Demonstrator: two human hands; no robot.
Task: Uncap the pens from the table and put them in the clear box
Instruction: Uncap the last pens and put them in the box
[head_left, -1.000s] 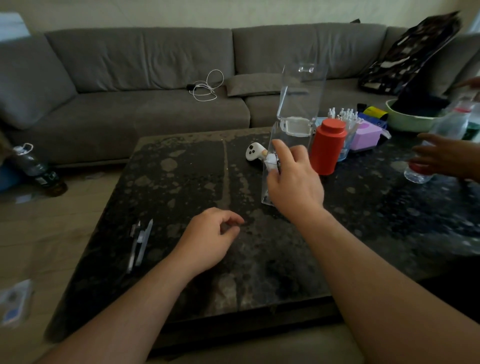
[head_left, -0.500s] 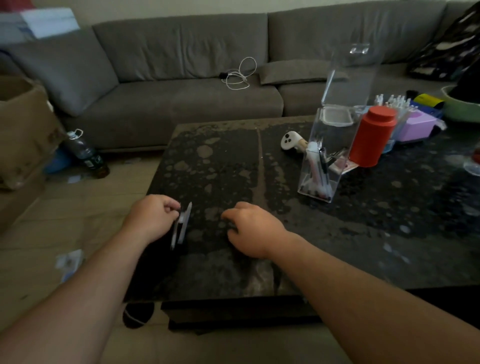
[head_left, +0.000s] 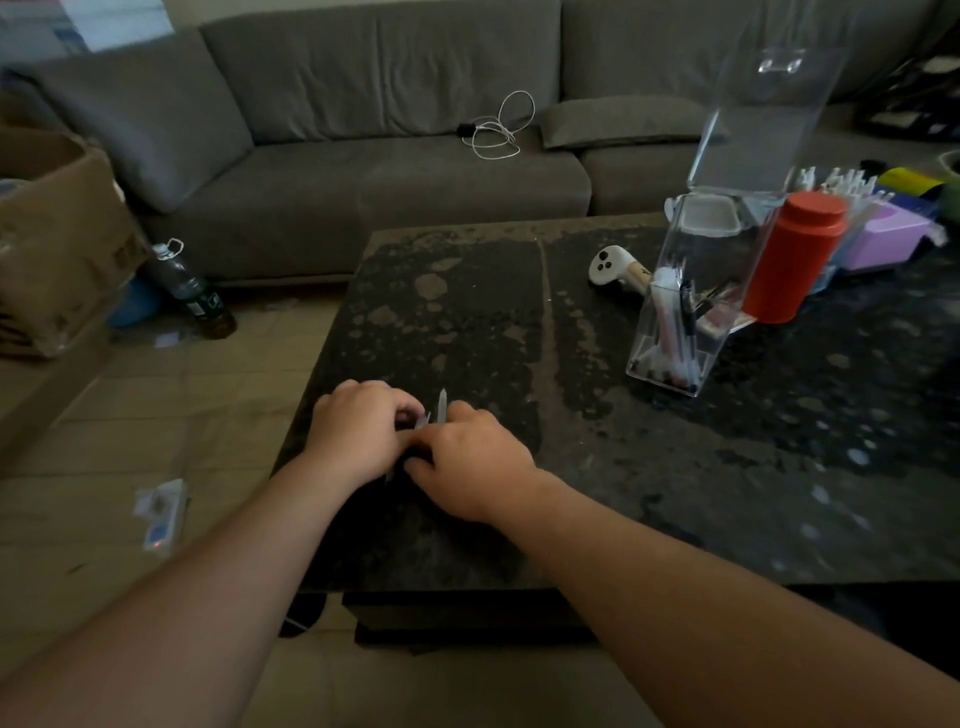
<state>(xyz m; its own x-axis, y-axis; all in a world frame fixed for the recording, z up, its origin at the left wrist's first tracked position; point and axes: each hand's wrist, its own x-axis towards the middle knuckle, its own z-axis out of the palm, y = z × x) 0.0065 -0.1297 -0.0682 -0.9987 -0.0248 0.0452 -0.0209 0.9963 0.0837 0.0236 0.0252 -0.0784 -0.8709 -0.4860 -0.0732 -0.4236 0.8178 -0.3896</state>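
Observation:
Two pale pens (head_left: 440, 410) lie near the left front of the dark table (head_left: 571, 467), mostly hidden under my hands. My left hand (head_left: 363, 434) curls its fingers around them from the left. My right hand (head_left: 475, 462) meets it from the right, fingers closed on the same pens. Only one pointed tip sticks up between the hands. The clear box (head_left: 691, 312) stands at the right with its lid raised, holding several pens upright.
A red canister (head_left: 789, 257), a white controller (head_left: 610, 267) and a pink box (head_left: 883, 239) crowd the table's far right. A grey sofa (head_left: 389, 171) runs behind. On the floor at left are a cardboard box (head_left: 52, 234), a bottle (head_left: 192, 286) and a small packet (head_left: 161, 514).
My right hand left the clear box and came down left to the pens. My left hand slid over them too, and both now close on them. The view swung left.

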